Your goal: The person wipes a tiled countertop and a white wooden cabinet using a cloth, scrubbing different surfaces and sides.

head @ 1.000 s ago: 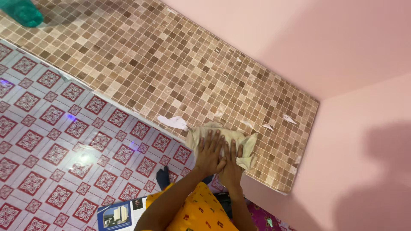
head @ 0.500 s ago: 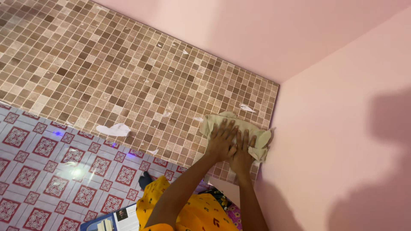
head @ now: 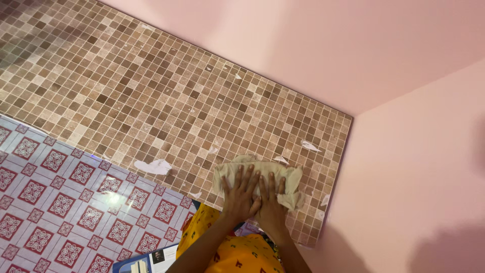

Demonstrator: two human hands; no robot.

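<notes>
both hands lie flat, side by side and touching, on a crumpled beige cloth (head: 258, 174) that is spread on the brown mosaic-tiled tabletop (head: 151, 96), near its corner where two pink walls (head: 404, 151) meet. the left hand (head: 241, 194) has its fingers spread apart and pressed down on the middle of the cloth, palm down, not closed around anything; the right hand (head: 270, 202) lies just beside it, partly tucked under the left hand's edge, its fingers likewise stretched out flat on the cloth rather than clamped on it. the cloth sticks out past the fingertips and bunches into a fold just to the right of the right hand, close to the tabletop's end by the side wall. well to the left of the left hand, at the tabletop's near edge, lies a white torn scrap (head: 153, 166), and smaller white flecks (head: 309, 146) sit beyond the fingertips and towards the far corner. below the wrists, the person's yellow patterned garment (head: 237, 253) shows, both forearms reaching up from it. to the left of the arms and lower down, the floor of white tiles with red square motifs (head: 55, 202) shines with a light spot, and a dark blue printed booklet (head: 146, 260) lies on it beside the garment.
</notes>
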